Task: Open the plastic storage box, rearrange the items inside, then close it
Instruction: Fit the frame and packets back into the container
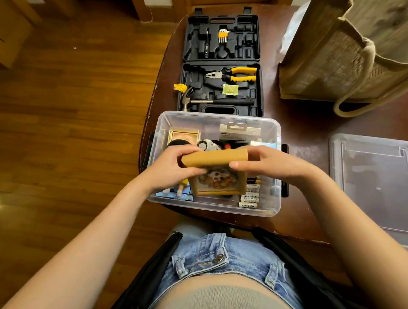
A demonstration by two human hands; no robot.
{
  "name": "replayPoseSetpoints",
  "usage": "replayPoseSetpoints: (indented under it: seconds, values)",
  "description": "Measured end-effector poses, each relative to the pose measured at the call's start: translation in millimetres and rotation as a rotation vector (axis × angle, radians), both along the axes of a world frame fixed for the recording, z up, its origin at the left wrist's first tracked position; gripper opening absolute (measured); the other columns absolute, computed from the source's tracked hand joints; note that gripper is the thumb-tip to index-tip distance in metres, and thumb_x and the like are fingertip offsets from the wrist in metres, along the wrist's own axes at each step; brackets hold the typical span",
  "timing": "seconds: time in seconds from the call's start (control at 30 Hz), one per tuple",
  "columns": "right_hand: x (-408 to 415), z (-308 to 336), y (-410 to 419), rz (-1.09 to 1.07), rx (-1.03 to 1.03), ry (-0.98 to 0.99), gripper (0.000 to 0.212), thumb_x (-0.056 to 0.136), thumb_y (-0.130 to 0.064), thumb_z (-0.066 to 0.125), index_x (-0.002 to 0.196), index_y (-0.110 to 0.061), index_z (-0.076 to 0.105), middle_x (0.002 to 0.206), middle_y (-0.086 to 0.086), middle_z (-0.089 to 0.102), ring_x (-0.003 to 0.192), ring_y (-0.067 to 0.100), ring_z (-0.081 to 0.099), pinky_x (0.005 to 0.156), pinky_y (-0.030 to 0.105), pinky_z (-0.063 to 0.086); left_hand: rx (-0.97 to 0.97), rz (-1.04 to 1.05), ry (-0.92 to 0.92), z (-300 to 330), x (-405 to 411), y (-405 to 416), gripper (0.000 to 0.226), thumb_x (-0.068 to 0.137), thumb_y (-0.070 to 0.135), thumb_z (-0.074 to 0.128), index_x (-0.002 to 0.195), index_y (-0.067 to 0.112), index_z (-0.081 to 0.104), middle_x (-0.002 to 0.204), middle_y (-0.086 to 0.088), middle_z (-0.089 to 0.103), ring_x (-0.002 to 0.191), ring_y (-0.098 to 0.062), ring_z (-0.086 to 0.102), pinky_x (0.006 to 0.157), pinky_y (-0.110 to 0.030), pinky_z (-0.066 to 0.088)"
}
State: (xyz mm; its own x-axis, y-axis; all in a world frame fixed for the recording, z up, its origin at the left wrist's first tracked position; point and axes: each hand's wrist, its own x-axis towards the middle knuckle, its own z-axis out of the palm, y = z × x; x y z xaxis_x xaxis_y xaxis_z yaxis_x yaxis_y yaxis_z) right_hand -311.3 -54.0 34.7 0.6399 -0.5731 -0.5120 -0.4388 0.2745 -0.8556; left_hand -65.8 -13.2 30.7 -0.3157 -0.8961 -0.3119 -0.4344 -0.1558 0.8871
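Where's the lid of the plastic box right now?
The lid lies flat on the table, at the right of the head view, beside the open box and nearer than the burlap bag.

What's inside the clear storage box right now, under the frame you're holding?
Both hands, left hand and right hand, hold a wooden picture frame over the storage box. Visible inside: batteries, a second frame, a carded package. The frame hides what lies beneath it.

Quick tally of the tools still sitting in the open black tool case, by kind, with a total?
Pliers: 1
Hammer: 1
Hex key set: 1
Slim dark tool, kind unclear: 1
Total: 4, not counting the yellow-green packet in the tool case.
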Motion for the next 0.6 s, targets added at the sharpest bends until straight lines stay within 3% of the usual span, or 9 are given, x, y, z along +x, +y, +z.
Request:
replayPoseSetpoints:
  seconds: [0.1, 0.2, 0.3, 0.37, 0.4, 0.5, 0.6]
  values:
    - [2.8, -6.3, 6.6, 0.051, 0.039, 0.076, 0.041, 0.074, -0.062, 0.052, 0.106, -0.038, 0.063, 0.105, -0.010, 0.065, 0.094, 0.002, 0.061, 0.080, 0.020, 0.051, 0.000, -0.113, -0.112, -5.8, -4.6, 5.2, 0.028, 0.080, 0.016, 0.074, 0.105, 0.027, 0.067, 0.092, 0.010, 0.064, 0.087, -0.007, 0.059, 0.079, -0.028, 0.049]
    - [4.5, -15.3, 10.9, 0.094, 0.087, 0.178, 0.037, 0.087, -0.057, 0.047, 0.112, -0.034, 0.061, 0.111, -0.002, 0.063, 0.101, 0.011, 0.059, 0.088, 0.026, 0.051, -0.025, -0.156, -0.179, -12.8, -10.7, 12.8, 0.030, 0.080, 0.020, 0.075, 0.105, 0.031, 0.065, 0.090, 0.015, 0.061, 0.089, -0.005, 0.053, 0.083, -0.035, 0.046]
    - [6.1, -19.9, 13.2, 0.089, 0.133, 0.234, 0.044, 0.093, -0.052, 0.044, 0.115, -0.020, 0.062, 0.111, 0.009, 0.065, 0.099, 0.019, 0.062, 0.087, 0.029, 0.053, -0.011, -0.147, -0.240, -18.4, -15.6, 16.8, 0.028, 0.080, 0.025, 0.074, 0.103, 0.038, 0.062, 0.098, 0.015, 0.060, 0.120, -0.023, 0.046, 0.101, -0.048, 0.037]
    - [8.5, -23.2, 14.9, 0.102, 0.119, 0.277, 0.046, 0.094, -0.050, 0.043, 0.116, -0.014, 0.062, 0.114, 0.014, 0.063, 0.094, 0.019, 0.060, 0.088, 0.030, 0.050, 0.006, -0.191, -0.305, -21.9, -16.3, 16.4, 0.029, 0.081, 0.025, 0.072, 0.105, 0.036, 0.062, 0.115, 0.007, 0.061, 0.136, -0.025, 0.032, 0.106, -0.042, 0.031]
    - [10.4, -25.8, 16.2, 0.126, 0.096, 0.303, 0.046, 0.095, -0.048, 0.043, 0.116, -0.011, 0.063, 0.114, 0.016, 0.062, 0.091, 0.017, 0.057, 0.086, 0.029, 0.049, 0.020, -0.244, -0.346, -23.4, -16.7, 16.2, 0.031, 0.082, 0.025, 0.071, 0.110, 0.034, 0.062, 0.120, 0.002, 0.060, 0.134, -0.023, 0.034, 0.100, -0.036, 0.034]
    - [16.8, -33.4, 21.0, 0.208, 0.024, 0.403, 0.047, 0.098, -0.044, 0.041, 0.117, -0.007, 0.063, 0.114, 0.018, 0.062, 0.087, 0.016, 0.056, 0.079, 0.026, 0.049, 0.095, -0.433, -0.464, -27.7, -19.9, 16.2, 0.042, 0.085, 0.026, 0.067, 0.125, 0.031, 0.055, 0.113, 0.002, 0.061, 0.103, -0.017, 0.054, 0.080, -0.028, 0.043]
    - [18.5, -38.9, 22.5, 0.229, -0.004, 0.451, 0.051, 0.099, -0.045, 0.038, 0.118, -0.005, 0.062, 0.113, 0.018, 0.061, 0.090, 0.020, 0.057, 0.082, 0.030, 0.048, 0.168, -0.493, -0.506, -30.3, -22.7, 12.6, 0.045, 0.088, 0.026, 0.063, 0.131, 0.031, 0.050, 0.114, 0.001, 0.060, 0.095, -0.014, 0.053, 0.076, -0.027, 0.042]
